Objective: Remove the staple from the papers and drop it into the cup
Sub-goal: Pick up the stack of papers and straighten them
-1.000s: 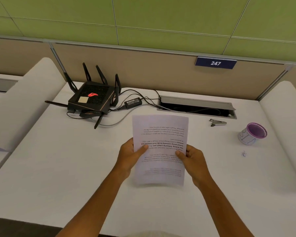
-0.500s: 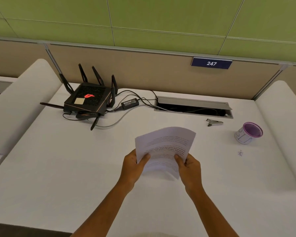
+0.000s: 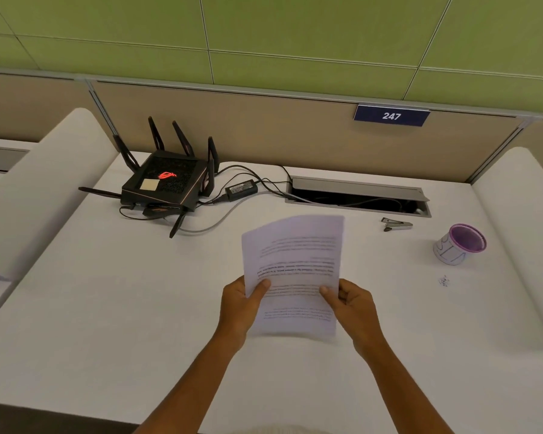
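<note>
Head view: both hands hold the papers up above the white worktop, roughly at its middle. The left hand grips the sheets' left edge, thumb on the printed face, the other fingers hidden behind the paper. The right hand pinches the right edge the same way, thumb on top, fingers curled behind. The sheets are blurred; the print reads as dark lines only, and the far edge tilts away toward the wall. No staple can be made out on the papers at this sharpness, so its corner cannot be told.

The cup, purple at the rim with a white side bearing drawn marks, stands at the right of the worktop, well apart from the hands. Between it and the papers, nearer the back, lies a small metal staple remover, just in front of the open cable hatch, whose inside is dark and mostly unreadable. A faint ink mark sits on the worktop near the cup.

At the back left a black router with antennas rests on the worktop, its cables running to a power adapter and into the hatch. A blue plate reading 247 hangs on the partition. Both forearms are cut off at the bottom edge.
</note>
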